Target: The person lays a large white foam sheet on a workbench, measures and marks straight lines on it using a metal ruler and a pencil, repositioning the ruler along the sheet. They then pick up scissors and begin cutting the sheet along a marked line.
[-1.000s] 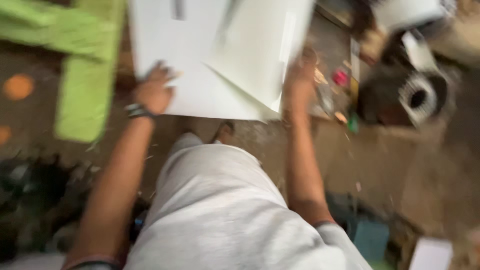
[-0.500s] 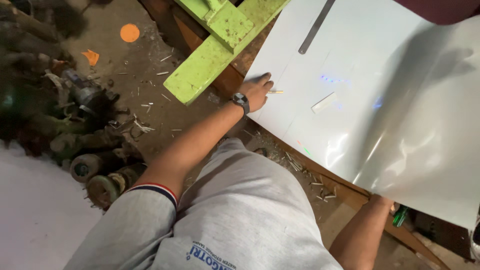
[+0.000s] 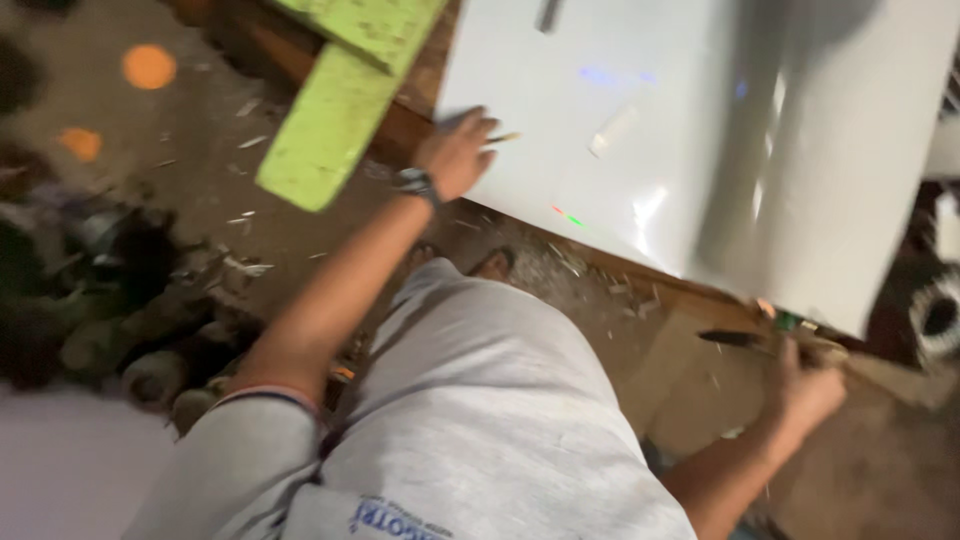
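A large glossy white sheet [image 3: 700, 130] lies on a wooden bench. My left hand [image 3: 458, 152] rests on the sheet's near left corner and holds a thin pencil [image 3: 503, 137] between its fingers; a dark watch sits on that wrist. My right hand [image 3: 806, 385] is below the sheet's near right corner, closed around a dark-bladed tool [image 3: 745, 340] that points left. The view is blurred, so the tool's kind is unclear.
Lime-green wooden boards [image 3: 335, 110] lean at the bench's left end. A dark strip [image 3: 549, 14] lies on the sheet's far part. Wood shavings litter the dirt floor [image 3: 200, 200]. Dark clutter [image 3: 90, 290] is piled at left, a round dark object [image 3: 938, 315] at right.
The view has swung right and closer. My left hand stays on the sheet's corner. My right hand, hidden under the sheet before, now shows below its near right corner gripping the tool.
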Motion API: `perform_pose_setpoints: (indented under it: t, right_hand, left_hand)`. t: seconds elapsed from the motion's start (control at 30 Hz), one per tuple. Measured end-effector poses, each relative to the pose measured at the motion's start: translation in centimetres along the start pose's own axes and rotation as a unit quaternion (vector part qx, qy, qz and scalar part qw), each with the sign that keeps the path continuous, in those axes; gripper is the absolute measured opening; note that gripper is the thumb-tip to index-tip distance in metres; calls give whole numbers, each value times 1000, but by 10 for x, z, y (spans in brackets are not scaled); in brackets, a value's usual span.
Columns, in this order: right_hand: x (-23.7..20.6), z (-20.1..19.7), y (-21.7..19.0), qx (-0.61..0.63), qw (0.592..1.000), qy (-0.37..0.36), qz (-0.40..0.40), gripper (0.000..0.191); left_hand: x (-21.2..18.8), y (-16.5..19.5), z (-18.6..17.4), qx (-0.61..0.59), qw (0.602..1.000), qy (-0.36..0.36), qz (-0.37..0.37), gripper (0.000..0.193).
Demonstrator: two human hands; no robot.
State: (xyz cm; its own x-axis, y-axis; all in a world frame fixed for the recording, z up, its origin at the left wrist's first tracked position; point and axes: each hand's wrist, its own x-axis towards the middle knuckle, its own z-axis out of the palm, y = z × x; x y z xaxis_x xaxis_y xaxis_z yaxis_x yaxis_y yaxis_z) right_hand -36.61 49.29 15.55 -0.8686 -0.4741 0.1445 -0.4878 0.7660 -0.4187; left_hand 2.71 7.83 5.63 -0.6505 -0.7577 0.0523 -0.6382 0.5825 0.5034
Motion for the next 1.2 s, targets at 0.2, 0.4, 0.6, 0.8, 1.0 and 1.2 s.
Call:
perform_pose_setpoints:
  t: [0.2,0.4,0.6,0.8,1.0,1.2]
  right_hand:
    - [-67,-4,-52,-82,982,-153,73,33]
    - [-93,18,-145,183,967,-176,9,34]
    - [-99,52,-221,354,924,-130,63,32]
    - [-113,83,-251,380,888,-230,121,41]
    - [-136,118,-243,406,829,-328,203,35]
    - [-143,154,-217,384,802,-387,246,25]
  left_hand:
    - [-48,2,-27,-104,994,-7,-21,44]
    - [-52,-4,-31,-138,988,66,21,40]
    - [-63,-15,-19,-231,972,39,-13,35]
    - [-84,-44,2,-251,967,33,24,18]
    - [-82,-59,0,-260,965,34,0,23]
    - [-47,-30,-15,-213,976,11,38,28]
